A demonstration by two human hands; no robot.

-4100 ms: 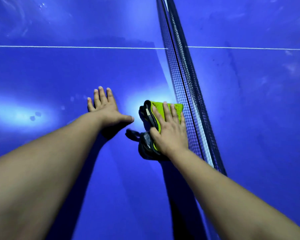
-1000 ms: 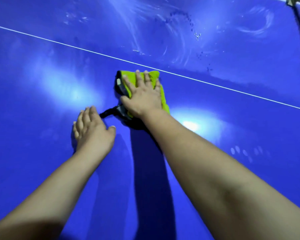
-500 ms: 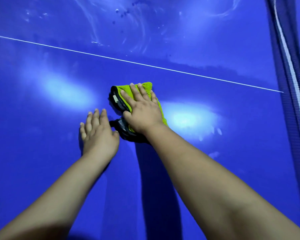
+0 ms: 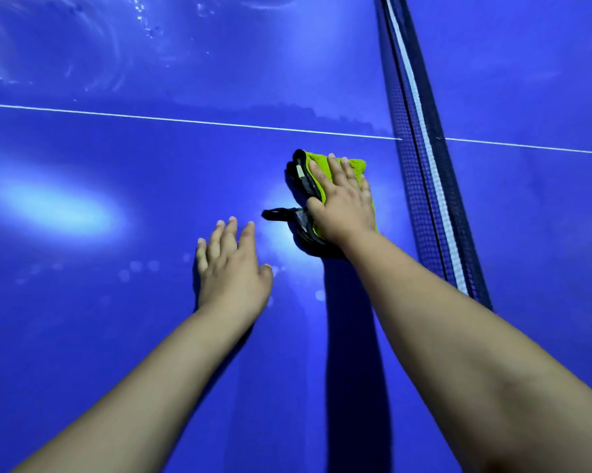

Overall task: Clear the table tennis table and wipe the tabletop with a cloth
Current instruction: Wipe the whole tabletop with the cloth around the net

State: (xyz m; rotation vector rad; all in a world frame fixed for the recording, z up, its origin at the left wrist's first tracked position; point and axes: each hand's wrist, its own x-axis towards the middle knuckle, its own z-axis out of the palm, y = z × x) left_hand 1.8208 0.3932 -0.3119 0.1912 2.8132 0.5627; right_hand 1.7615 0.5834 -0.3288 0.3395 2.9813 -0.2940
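Your right hand (image 4: 344,206) presses flat, fingers straight, on the soft, light cloth (image 4: 356,163) just beside the net (image 4: 424,186), while your left hand (image 4: 233,268) rests open on the table (image 4: 117,336); press through the cloth's middle, since it will probably bunch.

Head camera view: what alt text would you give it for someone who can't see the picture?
A person's right hand presses a folded green and black cloth flat on a blue table tennis tabletop, close beside the net. The left hand rests flat on the tabletop nearby, and a white line crosses beyond them.
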